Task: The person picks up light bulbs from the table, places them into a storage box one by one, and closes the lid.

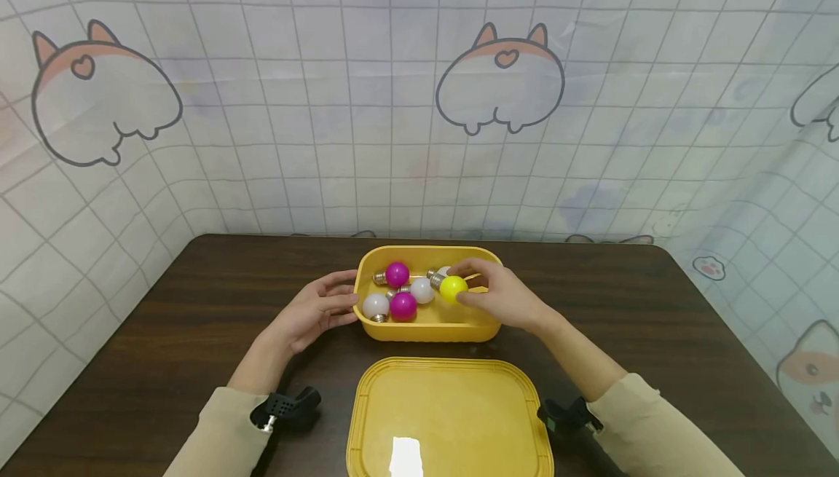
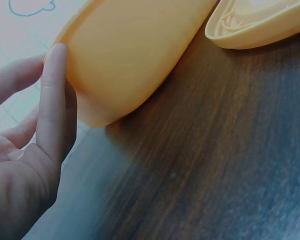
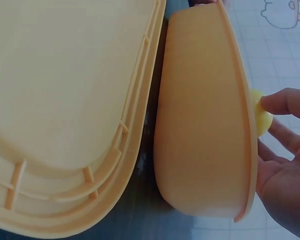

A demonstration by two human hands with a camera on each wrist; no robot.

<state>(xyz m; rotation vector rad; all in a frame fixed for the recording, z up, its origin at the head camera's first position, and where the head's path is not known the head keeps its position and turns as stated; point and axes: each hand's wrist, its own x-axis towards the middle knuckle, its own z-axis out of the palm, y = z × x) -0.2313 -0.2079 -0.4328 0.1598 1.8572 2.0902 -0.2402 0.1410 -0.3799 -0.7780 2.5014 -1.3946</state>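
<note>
A yellow plastic box (image 1: 419,333) stands on the table with several round bulbs inside. Among them are a magenta bulb (image 1: 397,274) at the back, another magenta bulb (image 1: 403,306) in front, and white bulbs, one white bulb (image 1: 376,306) in the left corner. My right hand (image 1: 501,293) pinches a yellow light bulb (image 1: 453,289) between thumb and fingers, over the box's right part; its metal base points left. My left hand (image 1: 320,311) rests against the box's left end, fingers fairly straight, thumb tip (image 2: 57,52) at the rim.
A yellow lid (image 1: 448,419) lies on the dark wooden table (image 1: 164,360), just in front of the box. Behind the table hangs a white grid-patterned cloth (image 1: 295,98) with cartoon animals. Black straps with small devices sit on both wrists.
</note>
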